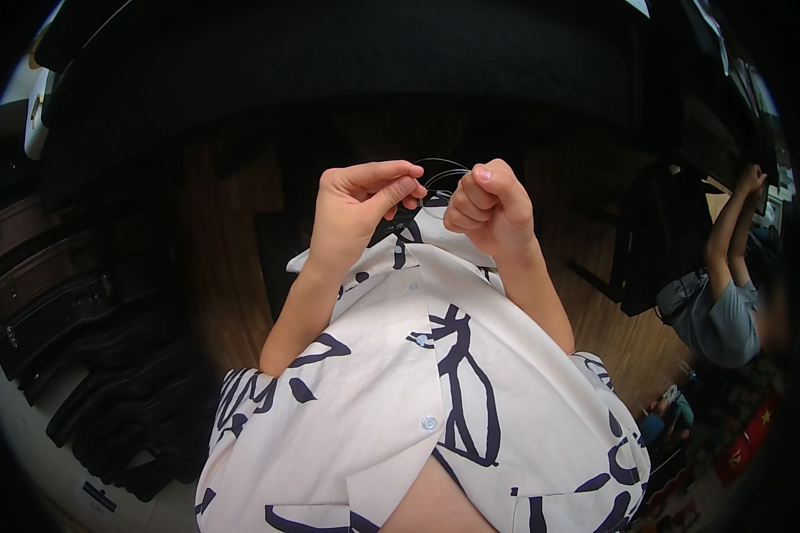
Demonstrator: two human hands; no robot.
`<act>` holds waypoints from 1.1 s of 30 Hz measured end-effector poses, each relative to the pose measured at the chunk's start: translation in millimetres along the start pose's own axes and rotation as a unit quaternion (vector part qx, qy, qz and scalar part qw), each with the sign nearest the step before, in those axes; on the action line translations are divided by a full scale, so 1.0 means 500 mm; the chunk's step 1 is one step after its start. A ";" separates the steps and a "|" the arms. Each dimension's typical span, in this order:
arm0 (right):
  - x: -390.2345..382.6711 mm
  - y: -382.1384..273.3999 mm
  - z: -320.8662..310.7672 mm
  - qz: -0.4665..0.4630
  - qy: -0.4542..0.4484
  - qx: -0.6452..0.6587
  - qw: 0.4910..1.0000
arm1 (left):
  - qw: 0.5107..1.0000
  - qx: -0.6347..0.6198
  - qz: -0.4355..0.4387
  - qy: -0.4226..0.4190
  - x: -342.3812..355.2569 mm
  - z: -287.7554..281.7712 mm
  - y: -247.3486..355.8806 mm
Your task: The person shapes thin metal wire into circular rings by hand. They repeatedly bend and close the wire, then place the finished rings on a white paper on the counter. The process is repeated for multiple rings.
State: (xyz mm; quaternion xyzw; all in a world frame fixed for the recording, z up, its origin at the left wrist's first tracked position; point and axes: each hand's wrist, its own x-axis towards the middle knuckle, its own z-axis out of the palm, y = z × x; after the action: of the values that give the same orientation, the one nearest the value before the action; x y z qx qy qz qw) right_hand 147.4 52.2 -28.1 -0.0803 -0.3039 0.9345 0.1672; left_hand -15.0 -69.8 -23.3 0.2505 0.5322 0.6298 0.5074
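A thin, silvery coil of wire [444,173] arcs in several fine loops between my two hands, in front of my shirt. On its left side, my left hand [351,200] pinches the loops between thumb and fingertips. My right hand [496,209] is closed in a loose fist around the other side, thumb pressed on the curled index finger. A short gap separates the hands, and they are at about the same height. Part of the coil is hidden inside the fingers, and its ends cannot be made out.
Ahead stretches a wide black surface [356,71]. Dark elongated cases [49,289] are stacked along the left. Wooden floor [227,258] shows below. At the right sits another person in a grey-blue top [724,324], arms raised, by dark furniture [640,240].
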 end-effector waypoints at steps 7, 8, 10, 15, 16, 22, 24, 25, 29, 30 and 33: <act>0.000 0.007 -0.002 -0.013 -0.016 0.008 1.000 | 0.997 -0.072 -0.005 0.003 0.004 -0.006 -0.007; 0.000 0.008 0.000 -0.012 -0.025 0.009 1.000 | 0.997 -0.073 0.000 0.007 0.005 -0.007 -0.008; 0.001 0.009 0.002 -0.010 -0.044 0.010 0.999 | 0.996 -0.087 -0.015 -0.015 0.007 -0.008 0.001; 0.004 0.005 -0.001 0.010 -0.056 0.033 0.998 | 0.975 -0.173 -0.093 -0.105 0.012 -0.009 -0.004; 0.004 0.005 -0.001 0.007 -0.053 0.034 0.998 | 0.968 -0.189 -0.107 -0.123 0.012 -0.007 -0.006; -0.001 0.005 -0.005 -0.006 0.006 0.024 1.000 | 0.948 -0.237 -0.128 -0.168 0.012 0.004 -0.013; -0.002 0.008 -0.005 -0.012 0.017 0.014 1.000 | 0.950 -0.214 -0.123 -0.192 0.014 -0.001 -0.015; -0.001 0.009 -0.006 -0.014 0.022 0.009 1.000 | 0.966 -0.168 -0.098 -0.168 0.011 0.006 -0.011; -0.001 0.008 0.000 -0.035 0.043 -0.023 0.998 | 0.994 -0.032 -0.026 -0.104 0.002 0.027 -0.007; -0.001 0.009 0.001 -0.042 0.048 -0.033 0.997 | 0.995 -0.011 -0.015 -0.096 0.001 0.027 -0.010; -0.001 0.006 -0.001 -0.049 0.061 -0.035 0.996 | 0.999 0.008 0.039 -0.027 -0.002 0.037 0.000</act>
State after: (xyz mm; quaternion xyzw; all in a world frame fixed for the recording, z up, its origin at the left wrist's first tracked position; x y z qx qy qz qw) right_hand 147.0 49.9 -30.4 -0.1277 -0.3295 0.9074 0.2275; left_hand 1.3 -63.0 -17.4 0.2918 0.5133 0.6377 0.4947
